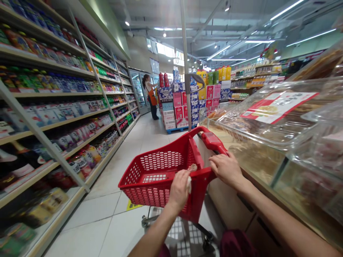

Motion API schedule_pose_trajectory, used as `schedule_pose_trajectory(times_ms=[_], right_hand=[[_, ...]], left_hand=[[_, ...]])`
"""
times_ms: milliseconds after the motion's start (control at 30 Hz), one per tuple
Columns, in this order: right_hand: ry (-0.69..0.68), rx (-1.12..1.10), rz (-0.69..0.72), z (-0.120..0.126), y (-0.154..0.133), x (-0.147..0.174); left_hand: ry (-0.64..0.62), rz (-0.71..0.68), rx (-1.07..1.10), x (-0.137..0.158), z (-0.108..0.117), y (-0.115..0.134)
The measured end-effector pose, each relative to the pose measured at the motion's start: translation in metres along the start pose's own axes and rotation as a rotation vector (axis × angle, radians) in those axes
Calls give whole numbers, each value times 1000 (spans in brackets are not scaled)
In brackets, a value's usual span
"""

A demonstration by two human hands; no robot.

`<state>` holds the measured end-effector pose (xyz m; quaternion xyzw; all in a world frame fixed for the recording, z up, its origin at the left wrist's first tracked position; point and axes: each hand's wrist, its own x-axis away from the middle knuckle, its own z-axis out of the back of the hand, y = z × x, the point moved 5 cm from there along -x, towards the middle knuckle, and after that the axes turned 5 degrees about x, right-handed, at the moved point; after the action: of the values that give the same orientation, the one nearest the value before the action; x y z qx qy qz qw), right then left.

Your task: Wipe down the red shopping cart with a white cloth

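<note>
So the red plastic shopping cart with the perforated basket sits right in front of the person, long axis running from the red plastic handle on the right out toward the left and slightly ahead. The right hand is the nearer one to that handle, fingers curled over its near end. The left hand is at the basket's near rim, closed around a crumpled whitish wad. Tissue or thin plastic? Honestly can't tell, it's mostly covered. Right palm's hidden too, and the left forearm blocks some of the undercarriage.
</note>
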<state>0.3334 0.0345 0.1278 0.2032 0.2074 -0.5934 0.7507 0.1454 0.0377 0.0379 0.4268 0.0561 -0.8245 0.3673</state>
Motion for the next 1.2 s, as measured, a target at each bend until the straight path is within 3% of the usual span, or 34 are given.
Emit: schedule_pose_trajectory(times_ms=[100, 233, 300, 400, 500, 567, 767, 867, 933, 1033, 1133, 1167, 1200], right_hand=[[-30, 2, 52, -1, 12, -2], [29, 14, 33, 0, 26, 0], [72, 61, -5, 0, 23, 2], [115, 125, -29, 1, 7, 6], [82, 98, 108, -1, -10, 11], [64, 70, 163, -2, -10, 16], [117, 90, 72, -7, 9, 20], [160, 146, -20, -9, 10, 21], [178, 149, -11, -8, 8, 22], [190, 119, 45, -6, 10, 25], [188, 116, 53, -5, 16, 28], [182, 120, 45, -5, 18, 28], [177, 128, 29, -6, 19, 28]], left_hand=[[7, -22, -30, -4, -2, -2], [34, -1, -139, 30, 33, -58], [37, 8, -162, 42, 43, -70], [7, 6, -145, 36, 27, -48], [-2, -1, -102, 22, 7, -23], [-26, -33, -127, 26, 11, -29], [9, -18, -266, 87, 74, -95], [20, 34, -221, 91, 67, -86], [-16, 71, -97, 81, 54, -70], [-33, 288, 154, 62, 62, -62], [121, 749, 345, 60, 113, -85], [125, 854, 399, 62, 131, -93], [39, 928, 421, 64, 143, -99]])
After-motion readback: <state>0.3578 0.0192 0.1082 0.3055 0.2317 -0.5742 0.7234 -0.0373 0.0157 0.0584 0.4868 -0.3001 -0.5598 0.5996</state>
